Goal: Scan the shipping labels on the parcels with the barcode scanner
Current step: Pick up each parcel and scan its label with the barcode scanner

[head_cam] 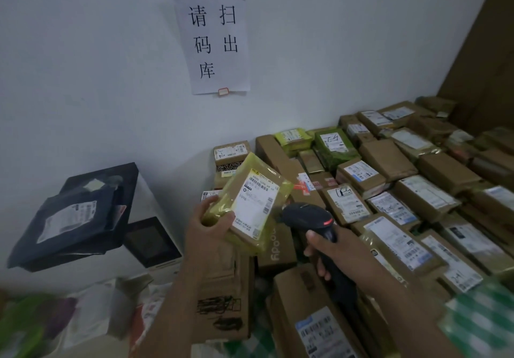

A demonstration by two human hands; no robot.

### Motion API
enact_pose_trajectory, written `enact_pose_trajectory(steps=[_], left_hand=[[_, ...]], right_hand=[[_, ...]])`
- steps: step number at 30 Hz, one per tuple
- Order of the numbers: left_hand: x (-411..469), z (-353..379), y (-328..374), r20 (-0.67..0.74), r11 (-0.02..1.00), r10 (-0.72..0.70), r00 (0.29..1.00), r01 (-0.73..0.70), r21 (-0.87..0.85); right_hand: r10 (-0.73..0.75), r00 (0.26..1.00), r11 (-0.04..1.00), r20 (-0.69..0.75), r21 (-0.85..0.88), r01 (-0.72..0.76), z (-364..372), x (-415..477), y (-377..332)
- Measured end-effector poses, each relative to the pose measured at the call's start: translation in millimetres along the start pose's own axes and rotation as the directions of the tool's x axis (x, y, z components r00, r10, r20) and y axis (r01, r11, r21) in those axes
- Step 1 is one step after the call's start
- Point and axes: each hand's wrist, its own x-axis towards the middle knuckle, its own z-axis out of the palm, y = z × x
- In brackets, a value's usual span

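Gripping the light-looking, probably slippery parcel (251,204) at its seven-o'clock corner was the left hand (207,228); the right hand (343,250) clasped the scanner (307,217)

Parcel depot: labelled cartons (389,191) packed wall to wall, printed notice (215,40) taped above.

The room is dim, under flat greyish light whose source cannot be told; shadows are soft. The white wall (83,65) reads dull blue-grey. A small red light glows on the scanner (308,217). The yellow parcel (256,202) mid-frame is fairly sharp; the edges bend, and the bags (55,324) at lower left smear into blur.
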Motion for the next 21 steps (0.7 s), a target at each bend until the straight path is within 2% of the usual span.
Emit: enact_pose_trajectory(steps=[5, 9, 21], left_hand=[[18, -42, 11, 0.046, 0.975, 0.116, 0.992, -0.122, 0.183], [25, -56, 6, 0.067, 0.957, 0.125, 0.990, -0.138, 0.254], [21, -64, 13, 0.070, 0.940, 0.182, 0.981, -0.195, 0.281]], right_hand=[[-0.079, 0.996, 0.989, 0.049, -0.121, 0.084, -4, -6, -3], [-0.075, 0.991, 0.952, 0.113, -0.287, 0.105, -3, -7, -8], [-0.070, 0.981, 0.925, 0.181, -0.356, 0.132, 2, -3, -15]])
